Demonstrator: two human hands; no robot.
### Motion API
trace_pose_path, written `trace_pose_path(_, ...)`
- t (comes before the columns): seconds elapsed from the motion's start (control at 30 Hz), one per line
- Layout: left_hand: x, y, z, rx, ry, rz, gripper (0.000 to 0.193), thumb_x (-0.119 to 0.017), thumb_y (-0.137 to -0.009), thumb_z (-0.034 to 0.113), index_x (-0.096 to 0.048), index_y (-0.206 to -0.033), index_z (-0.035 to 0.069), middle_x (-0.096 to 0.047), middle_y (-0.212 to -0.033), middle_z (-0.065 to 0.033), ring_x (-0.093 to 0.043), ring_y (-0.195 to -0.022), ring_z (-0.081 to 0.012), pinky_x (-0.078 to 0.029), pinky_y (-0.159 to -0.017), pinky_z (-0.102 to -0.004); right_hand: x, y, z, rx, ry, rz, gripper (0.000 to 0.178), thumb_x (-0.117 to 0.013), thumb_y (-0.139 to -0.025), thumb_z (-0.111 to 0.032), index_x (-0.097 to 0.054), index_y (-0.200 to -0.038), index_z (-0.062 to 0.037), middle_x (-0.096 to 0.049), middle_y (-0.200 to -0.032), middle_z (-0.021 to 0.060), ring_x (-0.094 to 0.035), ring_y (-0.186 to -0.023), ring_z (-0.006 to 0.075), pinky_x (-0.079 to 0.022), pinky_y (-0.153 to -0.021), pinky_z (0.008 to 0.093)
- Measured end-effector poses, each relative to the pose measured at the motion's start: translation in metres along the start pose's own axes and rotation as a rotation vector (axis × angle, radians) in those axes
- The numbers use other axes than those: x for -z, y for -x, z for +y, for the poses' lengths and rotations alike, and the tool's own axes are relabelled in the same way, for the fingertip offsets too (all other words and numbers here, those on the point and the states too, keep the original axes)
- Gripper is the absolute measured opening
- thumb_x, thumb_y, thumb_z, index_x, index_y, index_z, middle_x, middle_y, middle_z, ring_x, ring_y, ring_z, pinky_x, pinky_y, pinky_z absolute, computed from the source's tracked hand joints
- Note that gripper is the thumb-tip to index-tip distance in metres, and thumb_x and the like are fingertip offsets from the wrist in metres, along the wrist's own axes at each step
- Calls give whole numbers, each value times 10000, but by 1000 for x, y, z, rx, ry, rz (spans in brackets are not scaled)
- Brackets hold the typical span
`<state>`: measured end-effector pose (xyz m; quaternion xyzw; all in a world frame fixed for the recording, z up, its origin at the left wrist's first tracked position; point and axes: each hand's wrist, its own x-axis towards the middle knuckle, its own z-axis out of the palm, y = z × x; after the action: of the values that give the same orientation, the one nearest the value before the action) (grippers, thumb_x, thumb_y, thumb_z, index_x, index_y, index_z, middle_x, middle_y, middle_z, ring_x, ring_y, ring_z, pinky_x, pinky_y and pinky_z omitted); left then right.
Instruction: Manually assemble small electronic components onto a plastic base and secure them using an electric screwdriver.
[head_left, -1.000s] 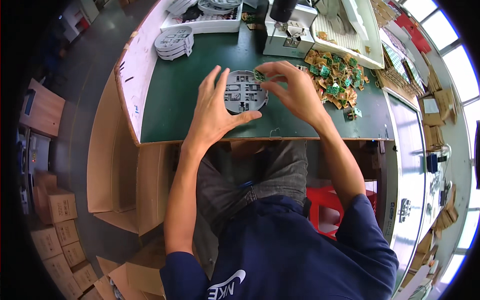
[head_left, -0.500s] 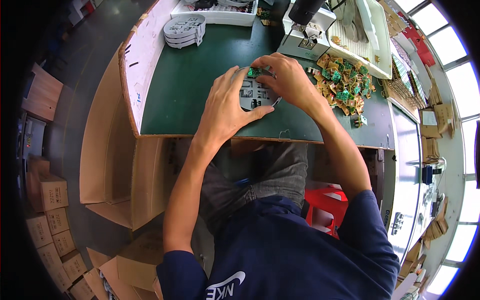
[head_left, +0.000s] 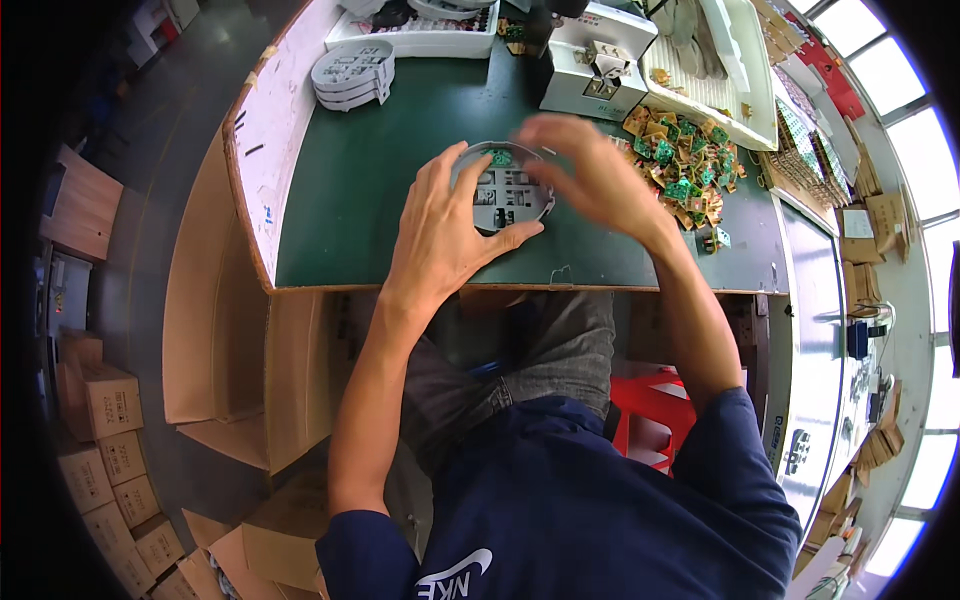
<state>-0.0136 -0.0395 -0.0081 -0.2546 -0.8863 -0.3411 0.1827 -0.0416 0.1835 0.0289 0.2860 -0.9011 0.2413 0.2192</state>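
A round grey plastic housing (head_left: 513, 200) lies on the green tabletop with its moulded inner side up. My left hand (head_left: 437, 220) grips it from the left, fingers along the far rim and thumb at the near edge. A small green circuit board (head_left: 501, 158) sits inside the housing at its far end. My right hand (head_left: 592, 178) is above the housing's right side, smeared by motion, so its fingers cannot be read. To its right lies a heap of small green and tan circuit boards (head_left: 690, 170).
Several similar grey housings (head_left: 354, 72) are stacked at the far left, near a white tray (head_left: 430, 42) of small parts. A white bench device (head_left: 592, 92) stands beyond my right hand. Behind the heap is a cream bin (head_left: 758, 110) with gloves. A pale side panel (head_left: 262, 165) borders the table's left.
My right hand has come off the housing's far right rim and moved slightly right, now blurred. My left hand keeps its grip. The whole view has shifted a little.
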Motion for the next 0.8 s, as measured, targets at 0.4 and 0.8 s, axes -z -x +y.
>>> trace_pose_path(0.4,1,-4,7,18,5,-49,817,-824,-775,529,-581,-1349,0,-486,-1454,-220,-487,-1317,-399,-423,-1097,-477,97,-147,4,-138,-781,319,453,-676,-992,-360,-599,-1192,39,-673,-1042,99,-646,-894,136,-526,-782,283)
trace_pose_path(0.8,2,-9,7,33,25,-100,838,-821,-777,540,-559,-1359,-3,-472,-1459,-220,-487,-1309,-400,-426,-1090,-490,91,-127,48,-191,-621,762,231,-681,-945,-216,-568,-950,-15,-586,-660,16,-539,-523,102,-438,-482,279)
